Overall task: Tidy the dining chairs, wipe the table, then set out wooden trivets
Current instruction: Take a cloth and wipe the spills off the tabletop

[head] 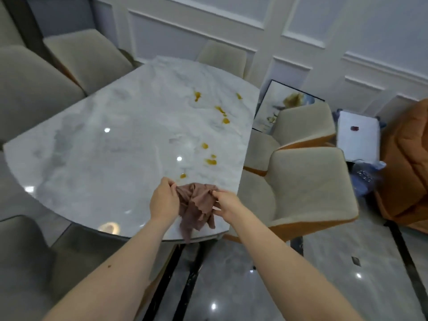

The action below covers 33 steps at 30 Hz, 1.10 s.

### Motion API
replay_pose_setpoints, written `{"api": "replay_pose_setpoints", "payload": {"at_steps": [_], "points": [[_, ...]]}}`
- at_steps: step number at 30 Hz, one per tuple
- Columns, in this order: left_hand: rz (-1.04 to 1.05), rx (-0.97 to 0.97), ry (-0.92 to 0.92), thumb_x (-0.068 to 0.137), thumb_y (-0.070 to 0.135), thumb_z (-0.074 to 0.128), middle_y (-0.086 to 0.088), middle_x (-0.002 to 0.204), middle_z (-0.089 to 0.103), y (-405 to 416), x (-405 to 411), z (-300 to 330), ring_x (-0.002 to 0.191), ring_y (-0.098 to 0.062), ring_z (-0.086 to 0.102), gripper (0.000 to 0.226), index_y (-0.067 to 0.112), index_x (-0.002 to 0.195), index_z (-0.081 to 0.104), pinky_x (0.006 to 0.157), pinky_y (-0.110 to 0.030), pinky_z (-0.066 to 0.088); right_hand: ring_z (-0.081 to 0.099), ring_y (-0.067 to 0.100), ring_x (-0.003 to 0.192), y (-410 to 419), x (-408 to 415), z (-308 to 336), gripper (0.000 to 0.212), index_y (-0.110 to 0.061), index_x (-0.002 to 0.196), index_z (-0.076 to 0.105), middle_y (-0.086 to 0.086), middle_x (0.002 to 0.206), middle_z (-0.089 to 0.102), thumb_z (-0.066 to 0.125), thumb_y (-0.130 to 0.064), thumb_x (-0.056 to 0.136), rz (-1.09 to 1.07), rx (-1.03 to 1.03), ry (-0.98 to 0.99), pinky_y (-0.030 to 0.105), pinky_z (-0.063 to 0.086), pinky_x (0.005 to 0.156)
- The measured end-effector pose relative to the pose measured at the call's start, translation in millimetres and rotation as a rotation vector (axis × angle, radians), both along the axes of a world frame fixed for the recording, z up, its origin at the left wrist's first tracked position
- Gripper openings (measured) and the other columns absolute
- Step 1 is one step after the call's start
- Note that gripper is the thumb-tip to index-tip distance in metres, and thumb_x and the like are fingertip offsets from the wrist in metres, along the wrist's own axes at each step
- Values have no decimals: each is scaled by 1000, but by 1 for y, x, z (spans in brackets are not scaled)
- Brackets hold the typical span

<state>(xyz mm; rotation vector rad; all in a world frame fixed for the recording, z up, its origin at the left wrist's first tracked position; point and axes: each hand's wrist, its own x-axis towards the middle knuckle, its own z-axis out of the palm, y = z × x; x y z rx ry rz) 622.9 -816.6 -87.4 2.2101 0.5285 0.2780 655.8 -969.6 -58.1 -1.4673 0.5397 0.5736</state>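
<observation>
A crumpled brown cloth (196, 207) hangs between both hands over the near right edge of the white marble table (111, 144). My left hand (164, 200) pinches its left side and my right hand (225, 205) pinches its right side. Several yellow-orange spills (210, 161) dot the table's right half, running from near the cloth toward the far end. Beige dining chairs stand around the table: two on the right (310, 184), two on the left (30, 96), one at the far end (222, 57). No wooden trivets show.
A framed picture (278, 105) leans against the wall behind the right chairs. A white box (357, 135), blue plastic bags (366, 174) and an orange beanbag-like seat (410, 163) sit on the glossy tiled floor at right. Another chair (20, 258) is at near left.
</observation>
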Motion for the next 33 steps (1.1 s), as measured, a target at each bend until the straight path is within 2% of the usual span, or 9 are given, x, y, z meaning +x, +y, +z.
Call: {"api": "replay_pose_setpoints", "payload": {"at_steps": [5, 7, 12, 15, 18, 22, 25, 27, 33], "points": [[204, 45, -37, 99, 17, 41, -13, 88, 59, 8, 24, 5, 81, -31, 54, 17, 5, 97, 53, 64, -32, 36, 59, 18, 77, 15, 47, -8, 22, -8, 96, 60, 5, 85, 60, 39, 0, 99, 141, 27, -30, 34, 51, 78], [209, 35, -27, 98, 16, 42, -10, 90, 60, 10, 30, -1, 83, -27, 55, 17, 6, 99, 56, 67, -32, 38, 60, 20, 80, 18, 60, -14, 24, -4, 114, 58, 8, 95, 62, 43, -2, 96, 176, -64, -93, 29, 50, 70], [-43, 102, 156, 95, 14, 39, -14, 124, 59, 18, 31, -39, 113, -34, 54, 36, 4, 116, 66, 92, -35, 43, 52, 24, 117, 25, 73, -51, 33, -8, 125, 53, 10, 126, 53, 45, -8, 94, 475, -575, -519, 24, 39, 94], [-120, 186, 240, 96, 18, 35, -9, 137, 52, 16, 28, -55, 124, -30, 48, 40, 8, 122, 64, 100, -35, 40, 43, 21, 128, 40, 58, -74, 37, -9, 129, 56, 9, 138, 49, 40, -8, 96, 663, -667, -689, 23, 31, 105], [-9, 136, 140, 92, 23, 34, -13, 129, 57, 16, 30, -65, 119, -31, 52, 45, 7, 125, 60, 102, -36, 39, 21, 20, 144, 59, 51, -94, 41, -14, 141, 45, 7, 154, 30, 33, -15, 102, 778, -725, -799, 28, 11, 118], [1, 276, 214, 97, 10, 39, -13, 147, 38, 23, 40, -79, 138, -27, 33, 44, 7, 141, 41, 116, -37, 21, -8, 30, 147, 75, 54, -115, 48, -39, 150, 17, 1, 161, 2, 21, -43, 102, 932, -861, -714, 46, -11, 116], [-1, 435, 317, 99, 19, 32, -15, 150, 34, 36, 49, -90, 140, -33, 28, 45, 8, 142, 39, 113, -48, 20, -13, 37, 145, 74, 66, -127, 70, -46, 148, 7, 2, 161, -8, 0, -67, 82, 924, -1032, -698, 55, -16, 111], [11, 466, 367, 95, 29, 25, -17, 144, 43, 51, 59, -103, 134, -37, 38, 53, 7, 137, 47, 109, -54, 25, -11, 40, 144, 77, 92, -133, 70, -46, 149, 7, 4, 161, -7, 4, -69, 82, 864, -1150, -674, 59, -14, 110], [15, 534, 355, 95, 32, 22, -13, 148, 39, 63, 73, -124, 137, -33, 34, 56, 8, 142, 40, 112, -48, 13, -8, 41, 144, 108, 148, -142, 54, -47, 148, 9, 4, 161, -3, 27, -54, 97, 903, -1235, -752, 61, -11, 111]]}}
